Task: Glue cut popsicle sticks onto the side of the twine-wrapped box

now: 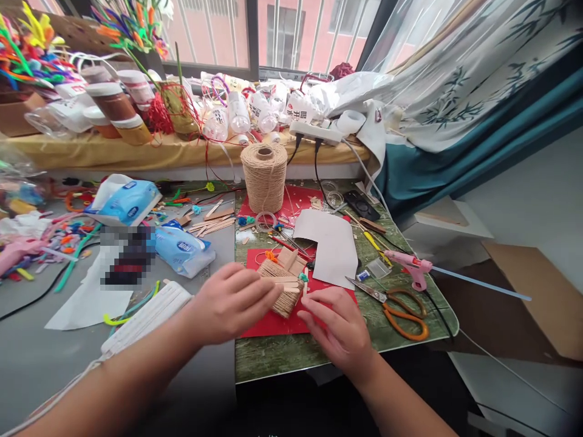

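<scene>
In the head view, a small craft piece wrapped in twine (286, 303) with pale wooden craft sticks (288, 283) across its top rests on a red sheet (259, 326). My left hand (237, 300) reaches over its left side, fingers together and closed on it; the fingertips are partly hidden. My right hand (339, 328) is at its right edge. Thumb and index finger pinch a short pale stick (305, 290) beside a teal fuzzy bit (303, 277). A flat wooden piece (291, 260) stands at the back of the craft piece.
Behind stands a large twine spool (263, 182). White card (334, 243), orange-handled scissors (403, 315) and a pink glue gun (412, 267) lie to the right. Tissue packs (125, 200) and loose craft sticks (214, 223) are on the left. A power strip (316, 132) sits on the sill.
</scene>
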Available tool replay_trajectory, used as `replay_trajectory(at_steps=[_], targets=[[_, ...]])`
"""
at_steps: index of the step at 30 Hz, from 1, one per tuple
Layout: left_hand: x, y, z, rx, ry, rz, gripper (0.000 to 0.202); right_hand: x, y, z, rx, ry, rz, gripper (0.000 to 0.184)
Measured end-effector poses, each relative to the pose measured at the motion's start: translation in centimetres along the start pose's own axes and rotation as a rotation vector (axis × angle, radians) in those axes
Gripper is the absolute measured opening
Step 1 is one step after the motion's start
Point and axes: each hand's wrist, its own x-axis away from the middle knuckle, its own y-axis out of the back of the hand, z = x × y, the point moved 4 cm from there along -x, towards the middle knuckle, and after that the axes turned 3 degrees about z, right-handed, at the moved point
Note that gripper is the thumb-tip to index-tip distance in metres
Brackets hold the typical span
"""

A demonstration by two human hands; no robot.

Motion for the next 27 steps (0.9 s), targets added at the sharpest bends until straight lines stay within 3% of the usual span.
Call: replay_trajectory(at_steps=[3,7,11,18,27], targets=[[0.3,-1.0,-1.8,0.039,0.002,-0.034,0.029,-0.4,-0.8,-0.1,-0.025,-0.007,0.038,0.052],[1.2,-2.8,-1.7,0.076,0.039,-0.044,0.030,-0.9,-1.6,-0.6,-0.016,-0.024,0.051,0.041],[2.0,-3.1,-1.4,0.118,0.073,-0.047,0.033,-1.4,-1.9,-1.0,-0.005,-0.047,0.065,0.035],[4.9,-2.8,1.8,0.364,0.406,-0.208,0.035,-0.9,-2.1,-1.6,-0.055,-0.135,0.061,0.033],[5.7,-3.9,2.6,0.421,0.351,-0.138,0.032,-0.7,-2.4,-2.5,-0.123,-0.215,0.095,0.031]])
